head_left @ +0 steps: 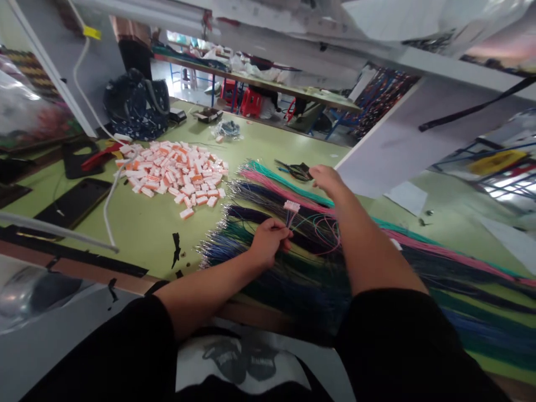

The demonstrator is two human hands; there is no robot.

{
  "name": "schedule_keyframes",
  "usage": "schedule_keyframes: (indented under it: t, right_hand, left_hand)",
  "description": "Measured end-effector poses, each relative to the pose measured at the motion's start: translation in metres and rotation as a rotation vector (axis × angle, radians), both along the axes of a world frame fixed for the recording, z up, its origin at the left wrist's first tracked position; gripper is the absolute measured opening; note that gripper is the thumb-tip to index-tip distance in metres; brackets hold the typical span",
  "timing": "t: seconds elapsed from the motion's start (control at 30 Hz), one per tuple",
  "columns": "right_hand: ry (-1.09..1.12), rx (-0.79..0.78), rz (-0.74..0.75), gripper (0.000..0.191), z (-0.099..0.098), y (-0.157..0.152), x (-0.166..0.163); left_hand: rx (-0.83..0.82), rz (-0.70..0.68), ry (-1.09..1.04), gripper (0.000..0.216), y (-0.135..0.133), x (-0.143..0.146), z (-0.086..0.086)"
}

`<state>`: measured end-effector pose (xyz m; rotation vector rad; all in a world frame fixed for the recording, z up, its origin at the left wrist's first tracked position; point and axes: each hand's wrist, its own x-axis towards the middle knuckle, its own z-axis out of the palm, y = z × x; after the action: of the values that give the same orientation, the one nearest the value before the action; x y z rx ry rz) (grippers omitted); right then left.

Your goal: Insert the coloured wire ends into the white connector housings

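My left hand (268, 239) is closed on thin wires that end in a small white connector (292, 206), held just above bundles of coloured wires (268, 195) fanned out on the green table (142, 223). My right hand (325, 177) reaches further back, over the pink and teal wire bundles. Its fingers are curled down at the wires and hidden from me. A pair of dark pliers or cutters (295, 170) lies just left of that hand.
A heap of small white and orange connectors (173, 172) lies at the left middle of the table. A dark bag (136, 106) stands behind it, a white cable (111, 201) runs across the left side, and black mats (75, 201) lie near the left edge. Another long table (259, 84) stands further back.
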<state>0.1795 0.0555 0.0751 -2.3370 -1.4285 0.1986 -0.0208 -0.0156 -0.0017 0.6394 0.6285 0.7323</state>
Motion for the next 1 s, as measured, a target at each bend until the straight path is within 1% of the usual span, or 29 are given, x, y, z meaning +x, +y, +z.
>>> schedule_keyframes:
  t: [0.1,0.17,0.2,0.27,0.33,0.43,0.53,0.7,0.87,1.0]
  right_hand:
    - [0.087,-0.020,0.053,0.025,0.022,-0.044,-0.022]
    - [0.098,-0.037,0.096,0.027,0.028,-0.081,-0.041]
    - [0.074,-0.050,0.150,0.029,0.027,-0.099,-0.051]
    - [-0.006,-0.036,0.219,0.031,0.020,-0.128,-0.068]
    - [-0.090,-0.028,0.243,0.029,0.007,-0.144,-0.082]
    - [-0.186,-0.053,0.236,0.027,-0.012,-0.151,-0.095]
    - [-0.277,-0.077,0.194,0.027,-0.021,-0.150,-0.102]
    - [-0.398,-0.146,0.094,0.028,-0.018,-0.151,-0.112]
    - [-0.452,-0.231,0.043,0.029,-0.011,-0.152,-0.122]
    - [-0.482,-0.241,0.014,0.030,-0.009,-0.153,-0.127]
  left_hand:
    - [0.026,0.025,0.051,0.021,-0.001,-0.002,0.004]
    - [0.061,0.035,0.071,0.020,-0.001,-0.003,0.006]
    - [0.077,0.038,0.079,0.020,-0.001,-0.003,0.006]
    - [0.112,0.038,0.088,0.020,-0.001,-0.003,0.006]
    - [0.158,0.031,0.093,0.020,-0.001,-0.002,0.005]
    - [0.232,0.008,0.113,0.020,-0.003,-0.001,0.004]
    - [0.295,0.001,0.121,0.019,-0.006,-0.001,0.002]
    - [0.364,-0.024,0.120,0.020,-0.007,-0.003,0.002]
    - [0.378,-0.035,0.117,0.018,-0.008,-0.003,0.004]
    - [0.369,-0.038,0.059,0.014,-0.007,-0.003,0.005]
